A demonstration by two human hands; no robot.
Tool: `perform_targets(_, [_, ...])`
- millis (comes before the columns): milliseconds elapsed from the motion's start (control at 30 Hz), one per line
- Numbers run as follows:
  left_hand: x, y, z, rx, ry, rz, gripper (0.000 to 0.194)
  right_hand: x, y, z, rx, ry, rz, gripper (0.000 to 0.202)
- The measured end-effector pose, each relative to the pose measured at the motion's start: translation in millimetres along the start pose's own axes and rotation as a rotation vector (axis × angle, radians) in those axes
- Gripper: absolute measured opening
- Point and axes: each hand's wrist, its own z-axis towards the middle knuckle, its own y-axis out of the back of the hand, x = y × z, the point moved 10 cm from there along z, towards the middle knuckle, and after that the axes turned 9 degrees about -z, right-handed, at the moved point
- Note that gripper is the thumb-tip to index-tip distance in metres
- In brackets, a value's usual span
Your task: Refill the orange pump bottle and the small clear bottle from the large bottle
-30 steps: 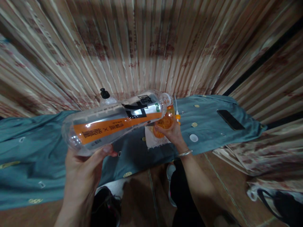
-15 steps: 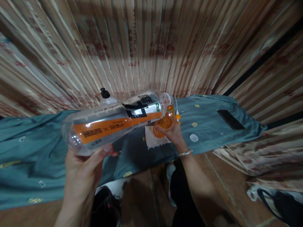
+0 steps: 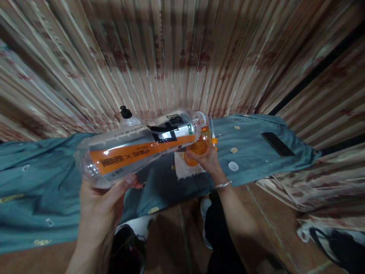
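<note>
My left hand (image 3: 104,198) grips a clear bottle (image 3: 135,150) near its base, long axis running right and slightly away, mouth at the top of an orange bottle (image 3: 197,148). My right hand (image 3: 210,160), nearer that mouth, holds the orange bottle.

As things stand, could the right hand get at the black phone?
Probably not yet: the right hand is wrapped around the orange bottle and must let go first. Otherwise, the way over the teal cloth to the black phone looks free.
</note>
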Motion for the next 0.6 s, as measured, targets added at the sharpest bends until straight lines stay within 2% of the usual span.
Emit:
perform_targets(167, [2.3, 4.8, 1.3, 0.034, -0.012, 0.006, 0.045, -1.3, -0.3, 0.4, 0.001, -0.015, 0.008, 0.079])
perform_targets(433, [5.1, 4.7, 1.1, 0.035, 0.016, -0.009, 0.049, -0.1, -2.2, 0.1, 0.011, 0.005, 0.035, 0.075])
perform_targets(600, [3.3, 2.9, 1.0, 0.048, -0.017, 0.003, 0.047, -0.2, -2.8, -0.2, 0.014, 0.009, 0.031, 0.077])
